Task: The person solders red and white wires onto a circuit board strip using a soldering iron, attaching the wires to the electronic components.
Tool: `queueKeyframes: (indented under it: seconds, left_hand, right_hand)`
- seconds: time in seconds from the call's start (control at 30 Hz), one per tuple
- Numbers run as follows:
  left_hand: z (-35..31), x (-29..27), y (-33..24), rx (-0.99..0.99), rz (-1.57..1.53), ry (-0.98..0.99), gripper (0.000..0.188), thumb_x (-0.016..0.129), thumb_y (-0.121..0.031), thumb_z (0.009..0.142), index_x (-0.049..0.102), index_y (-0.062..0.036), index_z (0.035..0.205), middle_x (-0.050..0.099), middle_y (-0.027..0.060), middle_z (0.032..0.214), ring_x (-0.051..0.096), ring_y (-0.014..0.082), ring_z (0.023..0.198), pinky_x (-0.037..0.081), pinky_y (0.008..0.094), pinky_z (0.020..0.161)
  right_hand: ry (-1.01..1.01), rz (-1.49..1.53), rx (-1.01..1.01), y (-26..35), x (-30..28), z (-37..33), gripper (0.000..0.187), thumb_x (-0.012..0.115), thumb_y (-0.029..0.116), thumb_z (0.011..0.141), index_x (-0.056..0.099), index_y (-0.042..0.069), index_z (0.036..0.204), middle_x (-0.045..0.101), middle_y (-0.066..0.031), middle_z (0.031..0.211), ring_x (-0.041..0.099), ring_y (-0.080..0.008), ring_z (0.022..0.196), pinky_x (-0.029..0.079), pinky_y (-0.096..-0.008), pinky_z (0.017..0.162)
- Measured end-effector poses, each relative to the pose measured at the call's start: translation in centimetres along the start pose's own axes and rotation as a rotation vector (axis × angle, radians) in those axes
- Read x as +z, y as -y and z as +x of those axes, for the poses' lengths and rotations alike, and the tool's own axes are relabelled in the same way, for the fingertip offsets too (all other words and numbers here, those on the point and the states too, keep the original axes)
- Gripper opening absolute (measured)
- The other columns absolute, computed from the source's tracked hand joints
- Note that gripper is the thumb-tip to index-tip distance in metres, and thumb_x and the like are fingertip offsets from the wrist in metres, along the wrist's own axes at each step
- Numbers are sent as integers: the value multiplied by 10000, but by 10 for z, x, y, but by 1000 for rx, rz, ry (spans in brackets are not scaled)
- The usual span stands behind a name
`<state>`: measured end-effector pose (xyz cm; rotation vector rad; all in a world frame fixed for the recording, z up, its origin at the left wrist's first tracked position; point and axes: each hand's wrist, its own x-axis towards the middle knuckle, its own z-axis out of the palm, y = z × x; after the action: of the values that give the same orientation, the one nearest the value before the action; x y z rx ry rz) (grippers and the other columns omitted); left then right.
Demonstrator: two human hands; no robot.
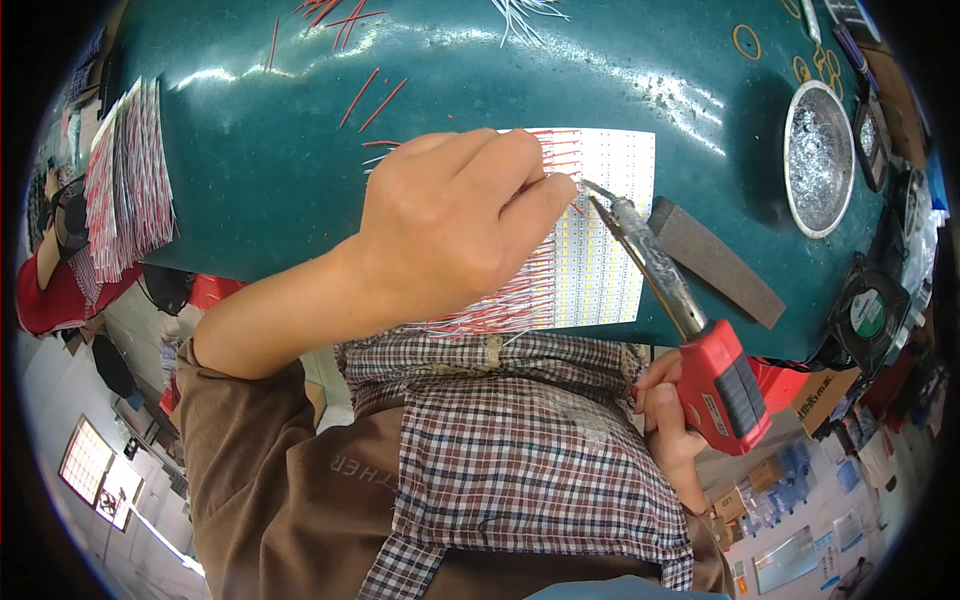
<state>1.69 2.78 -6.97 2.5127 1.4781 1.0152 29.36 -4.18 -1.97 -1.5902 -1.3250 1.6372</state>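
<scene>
A white LED circuit board panel [610, 250] lies on the green table near its front edge, with rows of small yellow LEDs. Red and white wires [500, 305] stick out to its left. Over the panel, my left hand [440, 215] is closed in a pinch on a thin red wire [576, 209]; most of that wire is hidden by the fingers. My right hand [668, 415] grips a red and black soldering gun [722, 385] from below, some fingers out of sight behind it. The iron's tip meets the panel just right of my left fingertips.
A dark grey block [718, 262] lies right of the panel. Farther right stand a metal bowl [822, 165] with silvery bits and a black fan [868, 312]. Loose red wires [382, 105] lie at the back. A wire bundle [130, 185] hangs at left, near another person's red sleeve [55, 292].
</scene>
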Motion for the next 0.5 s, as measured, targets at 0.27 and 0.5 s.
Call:
queueKeyframes:
  seconds: [0.27,0.5]
  left_hand:
    - [2,-3,-3,16,61,18,249,674,-97,616,707,-62,860,539,-1,689,535,127,550,396,258,434]
    - [0,-2,-3,3,64,39,269,682,-101,606,705,-53,870,566,4,721,535,117,557,399,245,444]
  right_hand:
    - [-46,11,-95,0,-1,0,165,559,85,865,479,-59,875,551,-161,778,381,-76,431,381,-228,429]
    - [-68,41,-56,2,0,-3,214,565,99,870,498,-77,973,563,-154,775,389,-70,432,387,-227,440]
